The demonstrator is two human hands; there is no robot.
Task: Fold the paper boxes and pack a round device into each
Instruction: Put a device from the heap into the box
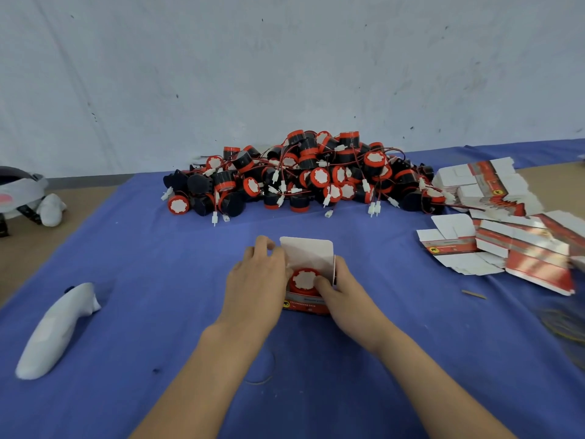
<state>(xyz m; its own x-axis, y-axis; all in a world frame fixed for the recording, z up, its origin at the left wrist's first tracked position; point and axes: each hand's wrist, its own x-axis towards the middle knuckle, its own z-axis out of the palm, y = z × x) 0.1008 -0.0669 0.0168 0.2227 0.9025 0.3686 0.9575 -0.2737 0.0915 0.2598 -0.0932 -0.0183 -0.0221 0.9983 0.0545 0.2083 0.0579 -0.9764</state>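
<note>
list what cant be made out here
Head view: box sides, covered by the left hand and right hand.
Device body and wire, sunk in the box, under the right thumb.
Box print, too small.
Flat boxes, blurred, cut by the right edge.
Grey object, cut by the left edge.

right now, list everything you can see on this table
box: one, red and white, centre, lid open
device: one, red and white, in box
device pile: many, black and red, behind
flat boxes: many, red and white, right
controller: one, white, left
headset: one, white, far left
white object: one, by headset
stick: one, tan, right
cloth: one, blue, under all
left hand: grips box's left side
right hand: holds box's right, thumb on device
</note>
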